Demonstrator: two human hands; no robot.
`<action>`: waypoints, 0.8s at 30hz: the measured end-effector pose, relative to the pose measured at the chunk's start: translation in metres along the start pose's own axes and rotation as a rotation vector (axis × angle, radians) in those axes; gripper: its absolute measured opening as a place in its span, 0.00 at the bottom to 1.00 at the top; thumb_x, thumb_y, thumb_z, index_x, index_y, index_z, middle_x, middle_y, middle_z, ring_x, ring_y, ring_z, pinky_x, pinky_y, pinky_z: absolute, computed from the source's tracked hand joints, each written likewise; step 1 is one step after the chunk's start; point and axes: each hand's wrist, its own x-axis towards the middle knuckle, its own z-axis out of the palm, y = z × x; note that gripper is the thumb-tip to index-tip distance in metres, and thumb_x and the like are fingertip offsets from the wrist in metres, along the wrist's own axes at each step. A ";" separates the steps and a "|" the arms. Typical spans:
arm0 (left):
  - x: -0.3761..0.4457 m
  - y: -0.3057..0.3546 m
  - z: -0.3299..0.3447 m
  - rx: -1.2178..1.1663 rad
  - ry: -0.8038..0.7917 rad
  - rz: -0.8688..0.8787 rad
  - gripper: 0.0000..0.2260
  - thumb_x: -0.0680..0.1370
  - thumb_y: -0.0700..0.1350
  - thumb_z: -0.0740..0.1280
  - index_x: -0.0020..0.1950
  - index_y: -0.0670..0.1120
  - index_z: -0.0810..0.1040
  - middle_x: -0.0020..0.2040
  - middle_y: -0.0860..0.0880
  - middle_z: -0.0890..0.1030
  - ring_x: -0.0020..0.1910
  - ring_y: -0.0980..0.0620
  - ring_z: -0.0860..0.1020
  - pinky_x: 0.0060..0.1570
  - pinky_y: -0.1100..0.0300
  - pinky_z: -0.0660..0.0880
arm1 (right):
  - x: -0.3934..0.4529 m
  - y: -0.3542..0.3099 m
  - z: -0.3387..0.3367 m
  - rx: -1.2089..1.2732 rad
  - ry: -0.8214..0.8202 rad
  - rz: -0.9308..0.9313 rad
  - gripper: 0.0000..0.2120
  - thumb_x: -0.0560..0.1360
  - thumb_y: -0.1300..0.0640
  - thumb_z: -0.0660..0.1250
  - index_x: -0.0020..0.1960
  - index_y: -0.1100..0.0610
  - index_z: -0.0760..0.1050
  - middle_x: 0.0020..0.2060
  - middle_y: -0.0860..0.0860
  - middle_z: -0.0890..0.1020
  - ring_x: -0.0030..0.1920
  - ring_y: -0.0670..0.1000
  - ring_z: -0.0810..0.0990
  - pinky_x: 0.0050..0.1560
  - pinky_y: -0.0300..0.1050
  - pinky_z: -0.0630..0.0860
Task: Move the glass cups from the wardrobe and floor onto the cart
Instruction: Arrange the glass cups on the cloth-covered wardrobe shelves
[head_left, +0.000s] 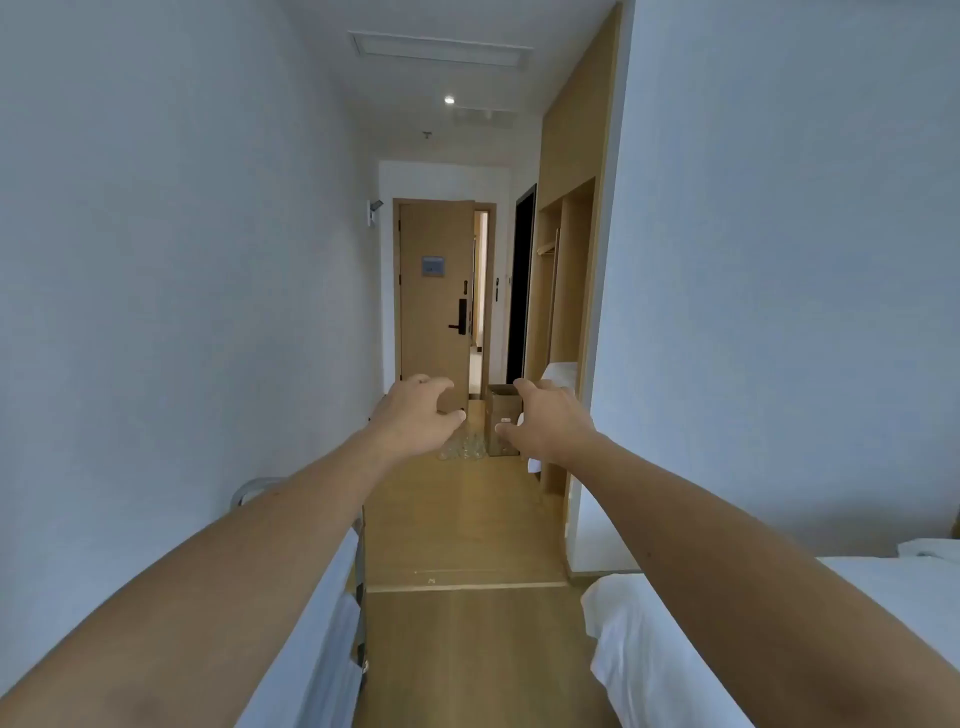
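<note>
At the centre of the frame, both bare arms reach forward down a narrow hallway with smooth pale walls. Left hand (418, 415) and right hand (545, 421) hover side by side, fingers loosely curved and spread, thumbs turned inward, holding nothing. Between and just below them, far down the wood-grain floor (467, 519), a cluster of clear glass cups (465, 447) stands on the boards, touching or just beside a plain brown cardboard box (503, 423). Right of the box an open light-wood wardrobe (563, 291) shows a hanging rail. A matching flat door (434, 301) with a dark handle closes the hallway. White bedding (675, 649) fills the lower right; a cloth-covered cart (322, 597) edges the lower left, leaving a straight strip of floor between.
</note>
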 end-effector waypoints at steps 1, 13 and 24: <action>0.006 0.000 0.002 0.001 -0.004 0.000 0.25 0.81 0.54 0.65 0.77 0.51 0.68 0.76 0.46 0.68 0.74 0.45 0.68 0.71 0.45 0.70 | 0.004 0.002 0.001 -0.002 -0.008 0.003 0.32 0.77 0.40 0.67 0.75 0.52 0.65 0.70 0.55 0.74 0.69 0.60 0.71 0.62 0.57 0.75; 0.122 0.012 0.061 0.039 0.007 -0.047 0.25 0.81 0.55 0.66 0.77 0.52 0.67 0.77 0.47 0.67 0.75 0.45 0.66 0.72 0.45 0.68 | 0.114 0.080 0.029 0.004 -0.016 -0.032 0.31 0.77 0.40 0.67 0.75 0.51 0.65 0.69 0.55 0.73 0.68 0.59 0.72 0.61 0.59 0.78; 0.245 0.035 0.131 0.076 0.004 -0.100 0.25 0.81 0.54 0.66 0.78 0.51 0.67 0.78 0.46 0.66 0.77 0.44 0.64 0.74 0.44 0.66 | 0.230 0.185 0.061 0.042 -0.056 -0.055 0.32 0.77 0.39 0.67 0.75 0.51 0.65 0.69 0.55 0.73 0.67 0.59 0.72 0.61 0.59 0.78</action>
